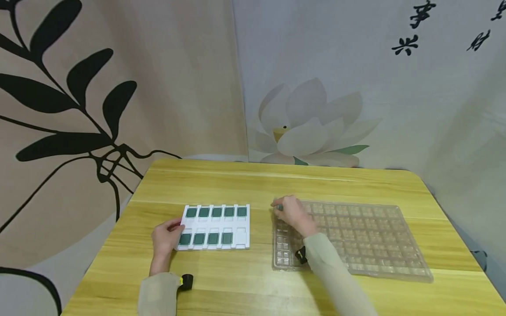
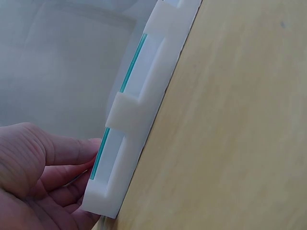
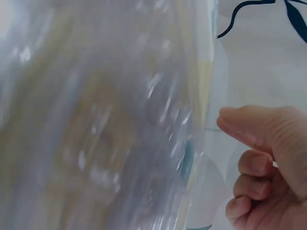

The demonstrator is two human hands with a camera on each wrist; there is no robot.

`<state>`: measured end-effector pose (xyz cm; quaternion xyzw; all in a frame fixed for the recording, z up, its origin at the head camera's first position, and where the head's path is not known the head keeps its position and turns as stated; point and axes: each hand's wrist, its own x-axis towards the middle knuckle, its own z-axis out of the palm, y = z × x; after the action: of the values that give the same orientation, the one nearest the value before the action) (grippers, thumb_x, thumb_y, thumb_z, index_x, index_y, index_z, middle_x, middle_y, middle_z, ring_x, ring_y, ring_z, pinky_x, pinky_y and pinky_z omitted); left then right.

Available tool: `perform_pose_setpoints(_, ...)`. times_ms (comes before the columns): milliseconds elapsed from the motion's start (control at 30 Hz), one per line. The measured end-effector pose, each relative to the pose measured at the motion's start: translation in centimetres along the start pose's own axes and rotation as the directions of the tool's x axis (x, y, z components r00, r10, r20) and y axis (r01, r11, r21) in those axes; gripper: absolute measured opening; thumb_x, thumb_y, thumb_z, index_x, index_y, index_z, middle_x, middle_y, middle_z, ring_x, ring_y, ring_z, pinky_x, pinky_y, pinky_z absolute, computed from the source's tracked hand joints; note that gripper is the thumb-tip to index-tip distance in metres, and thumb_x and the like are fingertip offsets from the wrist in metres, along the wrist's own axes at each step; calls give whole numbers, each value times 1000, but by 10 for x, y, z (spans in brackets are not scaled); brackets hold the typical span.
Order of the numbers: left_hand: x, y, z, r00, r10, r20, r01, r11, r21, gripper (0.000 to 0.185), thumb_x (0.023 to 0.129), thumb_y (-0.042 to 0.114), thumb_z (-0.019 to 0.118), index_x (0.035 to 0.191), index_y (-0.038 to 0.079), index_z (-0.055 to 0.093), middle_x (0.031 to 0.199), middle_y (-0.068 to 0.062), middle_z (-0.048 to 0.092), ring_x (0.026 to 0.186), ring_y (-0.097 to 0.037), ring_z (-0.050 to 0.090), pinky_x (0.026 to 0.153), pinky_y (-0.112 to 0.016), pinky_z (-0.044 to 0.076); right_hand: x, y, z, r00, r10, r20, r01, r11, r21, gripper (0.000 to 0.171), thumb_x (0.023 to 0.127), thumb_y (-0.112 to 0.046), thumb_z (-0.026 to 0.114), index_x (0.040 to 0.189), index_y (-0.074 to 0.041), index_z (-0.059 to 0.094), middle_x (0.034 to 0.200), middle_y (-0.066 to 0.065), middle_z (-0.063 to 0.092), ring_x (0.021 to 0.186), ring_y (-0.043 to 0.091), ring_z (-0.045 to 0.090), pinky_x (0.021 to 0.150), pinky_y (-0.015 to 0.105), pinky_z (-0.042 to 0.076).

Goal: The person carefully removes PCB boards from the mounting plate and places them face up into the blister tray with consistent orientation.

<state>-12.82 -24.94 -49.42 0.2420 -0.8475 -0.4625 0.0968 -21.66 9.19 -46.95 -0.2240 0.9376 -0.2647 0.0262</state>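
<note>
A white plastic tray (image 1: 216, 227) with two rows of pockets lies left of centre on the table, with thin dark green square plates (image 1: 213, 238) in most pockets. The lower right pocket shows bare white. My left hand (image 1: 165, 239) grips the tray's left end, thumb (image 2: 79, 149) at the rim beside a plate's edge. At the far left corner of a clear plastic tray (image 1: 371, 237), my right hand (image 1: 294, 215) reaches over the pockets. A green piece (image 3: 187, 163) shows in the clear tray, apart from the right thumb (image 3: 240, 124); the other fingers are loosely bent.
The wooden table (image 1: 237, 289) has a strip of bare top between both trays. Printed curtains (image 1: 178, 87) hang just behind its far edge. Black wrist straps (image 1: 186, 282) sit at both cuffs. The clear tray has many square pockets and stretches far to the right.
</note>
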Motion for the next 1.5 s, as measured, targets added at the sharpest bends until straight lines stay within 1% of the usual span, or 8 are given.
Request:
perform_pose_setpoints(100,1,0,1,1000,4,-7,-4,1000,2,28,87,4,61,110,-10,63,102,-29,62,89,-33,60,54,-11,37,-2,-8,1,1000,-18,-1,18,1000,17,17,85,-9,67,101,-6,72,115,18,64,42,7,36,41,21,33)
perform_pose_setpoints(333,2,-2,1,1000,15,-19,-14,1000,5,27,86,4,62,108,-11,64,100,-29,63,87,-33,61,52,-10,37,-5,-27,12,996,-87,-1,87,995,43,17,84,-11,69,100,-4,72,95,11,68,44,4,34,49,21,36)
perform_pose_setpoints(467,2,-3,0,1000,14,-20,-14,1000,12,27,86,4,62,108,-10,64,99,-29,64,87,-34,61,52,-11,37,-6,-40,18,996,-86,24,84,995,59,19,85,-14,68,101,-5,72,95,10,68,41,3,29,42,18,30)
perform_pose_setpoints(567,1,-3,0,1000,9,-20,-9,1000,19,26,86,5,63,108,-10,65,99,-28,64,86,-33,61,53,-12,38,-6,-51,21,992,-123,29,122,992,44,19,85,-15,68,100,-5,72,95,10,69,46,7,40,44,21,37)
perform_pose_setpoints(700,0,-2,0,1000,4,-19,-4,1000,17,27,86,4,62,108,-10,64,99,-28,63,86,-33,61,54,-14,38,-7,-65,25,983,-182,32,182,983,14,18,84,-16,69,99,-6,72,97,8,70,70,15,62,69,28,51)
perform_pose_setpoints(900,1,-1,0,1000,2,-18,-1,1000,20,27,86,4,62,109,-10,64,100,-28,63,87,-33,61,53,-13,38,-8,-80,33,978,-204,50,203,979,11,18,83,-18,71,97,-7,73,87,5,71,53,6,49,59,21,46)
perform_pose_setpoints(1100,1,-1,0,1000,5,-20,-5,1000,21,27,86,5,62,108,-10,64,101,-28,63,87,-34,60,55,-14,38,-7,-88,43,970,-237,57,237,971,8,17,82,-18,72,95,-7,73,94,4,72,87,15,66,76,23,50)
perform_pose_setpoints(1500,0,-1,1,1000,8,-18,-8,1000,14,27,86,4,62,109,-10,64,101,-29,63,88,-34,61,54,-12,37,-10,-101,57,975,-176,137,171,984,45,20,80,-19,73,96,-6,73,95,4,71,83,12,63,77,22,48)
